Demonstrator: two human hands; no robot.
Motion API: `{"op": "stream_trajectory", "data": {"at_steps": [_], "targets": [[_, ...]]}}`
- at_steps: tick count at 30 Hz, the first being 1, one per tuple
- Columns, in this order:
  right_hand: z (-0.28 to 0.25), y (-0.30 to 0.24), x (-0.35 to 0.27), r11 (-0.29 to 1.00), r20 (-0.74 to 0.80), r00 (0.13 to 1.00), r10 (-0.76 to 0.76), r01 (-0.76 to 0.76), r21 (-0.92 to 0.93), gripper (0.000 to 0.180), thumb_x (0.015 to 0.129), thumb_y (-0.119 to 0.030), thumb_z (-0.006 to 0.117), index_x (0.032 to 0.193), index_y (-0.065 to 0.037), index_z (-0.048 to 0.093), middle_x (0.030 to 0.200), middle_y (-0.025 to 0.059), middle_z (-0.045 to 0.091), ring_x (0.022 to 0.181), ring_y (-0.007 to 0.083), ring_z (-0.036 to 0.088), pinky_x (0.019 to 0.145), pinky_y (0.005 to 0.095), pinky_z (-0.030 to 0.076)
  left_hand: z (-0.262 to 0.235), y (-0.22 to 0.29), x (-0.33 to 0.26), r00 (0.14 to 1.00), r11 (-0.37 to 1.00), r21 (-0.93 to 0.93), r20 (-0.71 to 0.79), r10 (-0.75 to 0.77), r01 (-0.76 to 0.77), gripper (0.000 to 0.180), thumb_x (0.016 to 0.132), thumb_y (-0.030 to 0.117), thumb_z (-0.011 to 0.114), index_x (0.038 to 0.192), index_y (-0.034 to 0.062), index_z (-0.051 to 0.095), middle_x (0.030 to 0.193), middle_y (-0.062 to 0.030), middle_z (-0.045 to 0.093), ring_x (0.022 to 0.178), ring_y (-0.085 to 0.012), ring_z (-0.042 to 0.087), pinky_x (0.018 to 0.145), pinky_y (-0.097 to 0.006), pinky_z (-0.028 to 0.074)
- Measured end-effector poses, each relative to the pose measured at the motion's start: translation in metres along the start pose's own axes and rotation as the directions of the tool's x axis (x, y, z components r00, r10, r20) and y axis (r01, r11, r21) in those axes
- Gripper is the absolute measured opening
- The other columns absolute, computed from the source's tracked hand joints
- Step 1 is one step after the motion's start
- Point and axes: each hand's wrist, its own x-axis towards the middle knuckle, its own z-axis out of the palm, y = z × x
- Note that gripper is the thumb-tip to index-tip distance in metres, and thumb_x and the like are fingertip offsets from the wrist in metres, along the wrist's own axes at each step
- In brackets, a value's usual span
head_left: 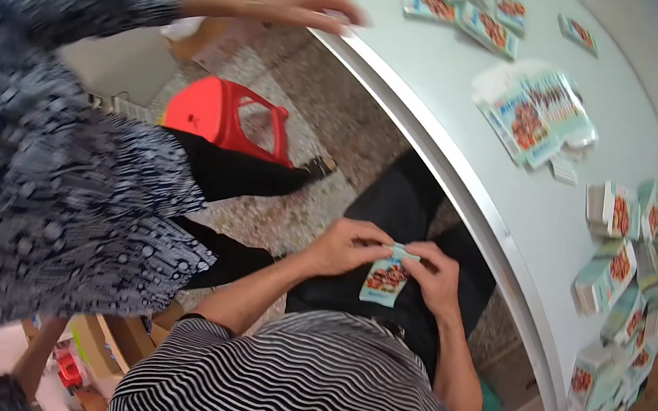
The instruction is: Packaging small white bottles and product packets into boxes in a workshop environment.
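Above my lap, a small pale-green printed carton (385,282) is held by its upper end between both hands. My left hand (352,247) pinches the top edge from the left with thumb and fingers. On the other side, the fingers of my right hand (434,276) grip the same end. The carton's printed face is turned up, and its lower part hangs free between the hands. Whether its top flap is folded is too small to tell.
A curved white table (448,79) bears flat printed carton pieces (530,120), scattered cartons (488,28) at the far end and piled cartons (613,275) at right. A person in a patterned blouse (86,197) stands at left, arm reaching the table edge. Behind their legs is a red stool (204,108).
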Motion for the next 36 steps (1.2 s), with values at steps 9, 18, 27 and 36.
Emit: {"op": "stream_trajectory", "data": {"at_steps": [9, 18, 27, 36], "targets": [[-0.029, -0.07, 0.006, 0.994, 0.272, 0.96, 0.063, -0.035, -0.105, 0.05, 0.088, -0.004, 0.069, 0.133, 0.004, 0.048, 0.084, 0.0018, 0.065, 0.074, 0.0069, 0.06, 0.065, 0.0229, 0.047, 0.02, 0.009, 0.003, 0.96, 0.941, -0.314, -0.278, 0.039, -0.129, 0.03, 0.092, 0.009, 0.067, 0.119, -0.0024, 0.063, 0.101, -0.0113, 0.07, 0.083, -0.0135, 0.068, 0.069, -0.026, 0.057], [-0.056, -0.241, 0.087, 0.929, -0.098, 0.955, -0.279, 0.242, -0.281, 0.072, 0.082, -0.037, 0.076, 0.131, 0.008, 0.049, 0.102, 0.0119, 0.065, 0.084, 0.0139, 0.063, 0.068, 0.025, 0.051, 0.024, 0.021, 0.012, 0.95, 0.92, -0.38, -0.311, -0.03, -0.096, 0.027, 0.094, 0.011, 0.063, 0.118, -0.0037, 0.06, 0.1, -0.0119, 0.07, 0.078, -0.0158, 0.068, 0.065, -0.027, 0.058], [-0.073, -0.209, 0.097, 0.288, -0.102, 0.608, -0.788, 0.217, -0.933, 0.05, 0.076, -0.024, 0.08, 0.117, 0.0, 0.063, 0.115, 0.0166, 0.065, 0.099, 0.0262, 0.065, 0.077, 0.0375, 0.053, 0.029, 0.016, 0.001, 0.965, 0.912, -0.407, -0.254, -0.059, -0.051, 0.025, 0.094, 0.011, 0.064, 0.116, -0.002, 0.062, 0.099, -0.0101, 0.07, 0.076, -0.0141, 0.068, 0.063, -0.025, 0.057], [-0.091, -0.176, 0.108, 0.248, -0.096, 0.68, -0.727, 0.13, -0.96, 0.051, 0.074, -0.031, 0.081, 0.111, 0.001, 0.065, 0.11, 0.0172, 0.061, 0.102, 0.032, 0.061, 0.084, 0.0413, 0.05, 0.067, 0.007, 0.014, 0.96, 0.904, -0.415, -0.28, -0.022, -0.1, 0.024, 0.094, 0.013, 0.065, 0.114, -0.0017, 0.063, 0.098, -0.0099, 0.07, 0.075, -0.0138, 0.068, 0.062, -0.025, 0.056]]}}
